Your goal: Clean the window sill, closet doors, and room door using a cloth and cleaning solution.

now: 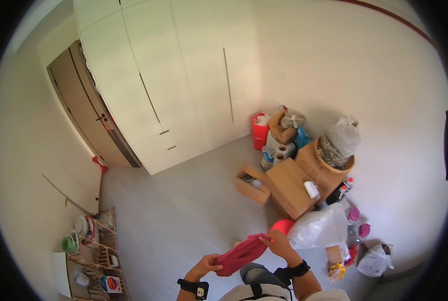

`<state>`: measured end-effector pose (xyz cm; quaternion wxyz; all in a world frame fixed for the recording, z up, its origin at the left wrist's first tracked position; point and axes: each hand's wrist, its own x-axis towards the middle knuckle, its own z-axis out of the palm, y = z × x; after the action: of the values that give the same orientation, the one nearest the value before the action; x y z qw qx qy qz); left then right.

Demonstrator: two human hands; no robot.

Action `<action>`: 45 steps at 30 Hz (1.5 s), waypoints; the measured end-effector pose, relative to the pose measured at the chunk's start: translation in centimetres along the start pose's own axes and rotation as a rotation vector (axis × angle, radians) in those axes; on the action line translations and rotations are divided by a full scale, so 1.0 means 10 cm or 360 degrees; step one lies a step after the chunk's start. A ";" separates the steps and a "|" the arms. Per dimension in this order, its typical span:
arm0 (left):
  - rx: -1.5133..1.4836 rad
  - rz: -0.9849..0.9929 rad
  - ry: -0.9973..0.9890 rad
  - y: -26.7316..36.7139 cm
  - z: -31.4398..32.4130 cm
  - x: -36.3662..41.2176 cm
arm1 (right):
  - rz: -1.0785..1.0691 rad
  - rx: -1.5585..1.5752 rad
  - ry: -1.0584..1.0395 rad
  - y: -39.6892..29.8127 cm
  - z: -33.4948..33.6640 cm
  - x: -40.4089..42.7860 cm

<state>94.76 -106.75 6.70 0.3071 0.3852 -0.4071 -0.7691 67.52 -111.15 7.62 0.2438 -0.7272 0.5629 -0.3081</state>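
A dark pink cloth (pixel 240 255) is stretched between my two hands in front of my body. Its left end is gripped by my left hand (pixel 205 266), with the thumb on top. My right hand (pixel 278 244) pinches the upper right end. The fabric hangs in loose folds, and its exact kind cannot be told. Just beyond my right hand is a red round object (pixel 283 226), partly hidden. Each wrist wears a black strap, and below the cloth part of my jeans (pixel 257 273) shows.
Cardboard boxes (pixel 289 184), a small open box (pixel 252 184) and a large white plastic bag (pixel 318 227) crowd the right side. A wooden rack (pixel 99 250) with basins and bowls stands at the left wall. White wardrobes (pixel 178 82) and a brown door (pixel 88 109) line the far side. Grey floor (pixel 171 210) lies between.
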 end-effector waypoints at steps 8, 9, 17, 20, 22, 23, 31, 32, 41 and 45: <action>0.0335 -0.0087 0.0605 0.46 -1.43 0.73 | -0.0157 -0.0222 -0.0204 -0.17 0.77 1.98; 0.0327 -0.0078 0.0647 0.60 -1.58 0.79 | -0.0232 -0.0286 -0.0181 -0.23 0.86 2.28; 0.1908 0.0049 0.1673 1.52 -2.81 1.33 | -0.0552 -0.0436 -0.0434 -0.82 1.43 4.09; 0.0491 0.0133 0.1612 1.90 -3.37 1.57 | -0.0565 0.0019 -0.0525 -1.00 1.70 4.68; 0.0143 0.0390 0.1456 2.12 -3.85 1.76 | 0.0152 0.0531 -0.1144 -1.27 1.74 5.13; -0.0008 0.0510 0.1416 2.23 -4.06 1.86 | 0.0147 0.0508 -0.1135 -1.24 1.88 5.34; 0.0163 0.1435 0.1107 4.39 -5.39 2.56 | -0.0116 0.1505 -0.0639 -1.82 2.08 7.38; 0.0171 0.1621 0.1058 4.74 -5.46 2.61 | -0.0123 0.1676 -0.0563 -2.01 2.05 7.63; 0.2684 0.1665 0.1718 6.74 -6.21 3.43 | -0.1670 -0.0203 0.0220 -2.74 1.80 9.86; 0.3135 0.1197 0.2054 7.20 -6.71 3.80 | -0.1946 -0.0585 0.0491 -2.79 1.99 10.88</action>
<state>143.14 -197.30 30.82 0.2327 0.6199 -0.6718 0.3320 119.72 -209.52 32.33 -0.1870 -0.8932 0.1202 -0.3908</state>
